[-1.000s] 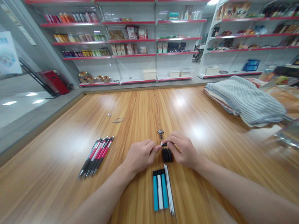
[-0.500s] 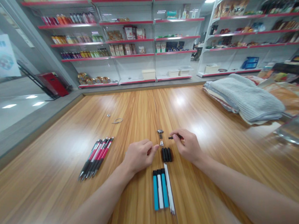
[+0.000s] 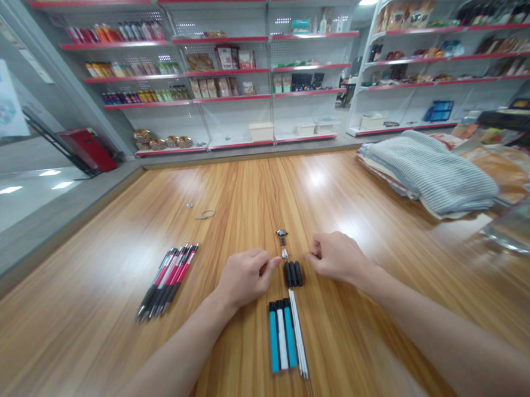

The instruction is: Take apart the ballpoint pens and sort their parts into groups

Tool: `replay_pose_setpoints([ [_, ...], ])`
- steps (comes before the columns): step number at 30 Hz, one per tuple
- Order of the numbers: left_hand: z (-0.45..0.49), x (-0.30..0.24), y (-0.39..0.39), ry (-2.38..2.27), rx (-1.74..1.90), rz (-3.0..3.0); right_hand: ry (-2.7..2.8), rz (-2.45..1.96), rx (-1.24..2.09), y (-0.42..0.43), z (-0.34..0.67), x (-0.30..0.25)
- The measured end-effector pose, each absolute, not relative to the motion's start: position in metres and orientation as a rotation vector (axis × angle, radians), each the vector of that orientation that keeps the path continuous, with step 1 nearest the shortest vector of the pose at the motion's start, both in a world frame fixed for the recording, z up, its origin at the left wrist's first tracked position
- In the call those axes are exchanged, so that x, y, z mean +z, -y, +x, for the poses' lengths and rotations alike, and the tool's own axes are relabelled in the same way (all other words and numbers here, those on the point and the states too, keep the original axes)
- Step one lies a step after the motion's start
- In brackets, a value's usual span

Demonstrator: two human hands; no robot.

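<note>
My left hand point(image 3: 245, 276) rests on the wooden table point(image 3: 115, 243) with thumb and forefinger pinched on a tiny part beside a row of small metal bits point(image 3: 283, 243). My right hand point(image 3: 338, 257) lies curled just right of them, fingers closed; what it holds is hidden. Between the hands sit three short black pen grips point(image 3: 293, 273). Below them lie blue and white pen barrels point(image 3: 281, 343) and thin white refills point(image 3: 299, 334). Several assembled red-and-black pens point(image 3: 167, 280) lie to the left.
A stack of folded striped cloth point(image 3: 429, 173) lies at the table's right side, with clear plastic point(image 3: 516, 231) nearer. A small wire loop point(image 3: 205, 214) lies further back. Store shelves point(image 3: 221, 69) with goods line the far wall.
My hands were together over the black grips, then parted. My right hand drew right with a small black part, and now lies curled on the table with that part out of sight.
</note>
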State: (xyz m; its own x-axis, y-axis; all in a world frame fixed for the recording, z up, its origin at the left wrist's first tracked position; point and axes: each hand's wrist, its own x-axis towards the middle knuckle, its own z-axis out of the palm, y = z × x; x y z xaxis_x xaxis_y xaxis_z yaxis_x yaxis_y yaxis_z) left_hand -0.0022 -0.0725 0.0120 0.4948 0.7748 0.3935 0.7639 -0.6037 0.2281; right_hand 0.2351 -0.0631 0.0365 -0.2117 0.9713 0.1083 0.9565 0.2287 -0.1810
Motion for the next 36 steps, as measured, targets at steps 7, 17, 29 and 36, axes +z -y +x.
replay_pose_setpoints([
  [7, 0.000, 0.012, 0.072, -1.431, 0.789, 2.667, 2.354, -2.046, 0.266, 0.059, 0.244, 0.043],
  [17, 0.001, 0.010, 0.076, -1.218, 0.834, 2.640, 2.342, -1.705, 0.806, 0.066, 0.230, 0.035],
  [29, 0.001, 0.010, 0.075, -1.114, 0.818, 2.648, 2.377, -1.583, 0.486, 0.072, 0.220, 0.030],
  [36, 0.001, 0.010, 0.076, -1.119, 0.823, 2.654, 2.299, -1.564, 0.635, 0.067, 0.224, 0.032],
])
